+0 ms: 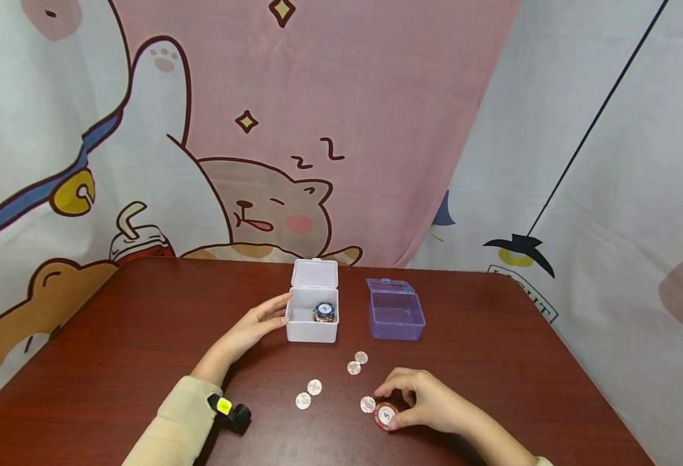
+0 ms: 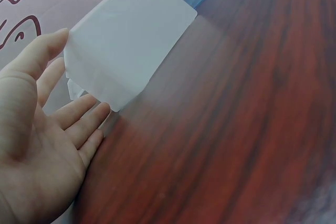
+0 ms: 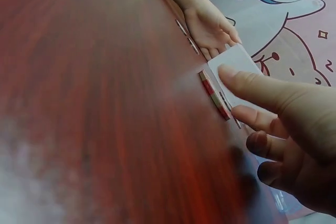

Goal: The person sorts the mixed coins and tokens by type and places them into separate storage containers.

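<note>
Nearest the camera, a beige sleeve (image 1: 169, 424) is seen at the lower left, its end crossed by a black band with a yellow patch (image 1: 224, 406). Beyond it, the reddish-brown desk (image 1: 160, 310) is marked by dark streaks of wood grain, and its far edge is backed by a printed cloth (image 1: 364, 77). On the left of that cloth, a yellow bell (image 1: 74, 193) is pictured on a blue collar; farther right, a sleeping animal is drawn against pink.

The left hand (image 1: 254, 330) is held with loosely extended fingers, which are laid against the left side of a white box (image 1: 312, 332). Its lid is raised at the back, and a stack of chips (image 1: 324, 312), topped by a blue one, is contained inside. Two pale discs (image 1: 303, 400) are set touching in front; another touching pair (image 1: 353, 367) is placed farther right.

A single disc (image 1: 367, 404) is found just beside a red chip (image 1: 385, 415), which is laid flat on the desk. The chip's lower edge is touched by the thumb of the right hand (image 1: 428, 398); whether it is gripped cannot be told. Behind, a translucent purple box (image 1: 396, 331) is stood open. At far right, a black bird (image 1: 520, 244) is printed on whitish cloth.
</note>
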Demonstrator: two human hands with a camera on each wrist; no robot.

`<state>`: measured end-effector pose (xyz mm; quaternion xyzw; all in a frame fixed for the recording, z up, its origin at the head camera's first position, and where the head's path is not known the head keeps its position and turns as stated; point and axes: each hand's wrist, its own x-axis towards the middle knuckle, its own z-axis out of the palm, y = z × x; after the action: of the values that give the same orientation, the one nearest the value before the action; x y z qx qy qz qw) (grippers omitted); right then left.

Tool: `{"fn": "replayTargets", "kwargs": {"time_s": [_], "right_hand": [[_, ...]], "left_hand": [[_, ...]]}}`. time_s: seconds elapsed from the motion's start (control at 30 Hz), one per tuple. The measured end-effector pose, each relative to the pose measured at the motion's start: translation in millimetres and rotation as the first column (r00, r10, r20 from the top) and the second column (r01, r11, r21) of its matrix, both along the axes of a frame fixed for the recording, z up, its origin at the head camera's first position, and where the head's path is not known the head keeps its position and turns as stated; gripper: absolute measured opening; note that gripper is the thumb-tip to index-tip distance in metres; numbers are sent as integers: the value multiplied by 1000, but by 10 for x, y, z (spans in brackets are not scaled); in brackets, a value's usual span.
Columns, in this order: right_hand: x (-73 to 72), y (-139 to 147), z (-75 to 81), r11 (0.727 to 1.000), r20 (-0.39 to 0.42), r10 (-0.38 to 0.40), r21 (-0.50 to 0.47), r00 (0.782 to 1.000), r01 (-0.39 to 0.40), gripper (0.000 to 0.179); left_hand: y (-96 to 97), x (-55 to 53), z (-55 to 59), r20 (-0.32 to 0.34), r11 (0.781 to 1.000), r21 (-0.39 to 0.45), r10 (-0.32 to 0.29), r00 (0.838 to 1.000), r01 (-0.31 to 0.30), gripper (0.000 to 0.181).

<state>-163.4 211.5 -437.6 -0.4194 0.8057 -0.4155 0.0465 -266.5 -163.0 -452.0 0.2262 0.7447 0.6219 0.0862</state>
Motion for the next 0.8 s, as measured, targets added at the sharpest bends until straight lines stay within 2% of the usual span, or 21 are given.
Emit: {"fn": "replayTargets", "kwargs": {"time_s": [0.23,0.43,0.8], "right_hand": [[20,26,-44,1000,8,1,11,1000,-1,44],[43,7,-20,1000,6,12,26,1000,-13,40],[45,-9,-52,1000,-60,24,16,998,-23,36]], "left_hand": [[7,-1,1,1,1000,12,0,1000,0,57],[6,8,8,3,1000,8,5,1000,-5,57],[12,26,31,6,1000,6,10,1000,-10,57]]}}
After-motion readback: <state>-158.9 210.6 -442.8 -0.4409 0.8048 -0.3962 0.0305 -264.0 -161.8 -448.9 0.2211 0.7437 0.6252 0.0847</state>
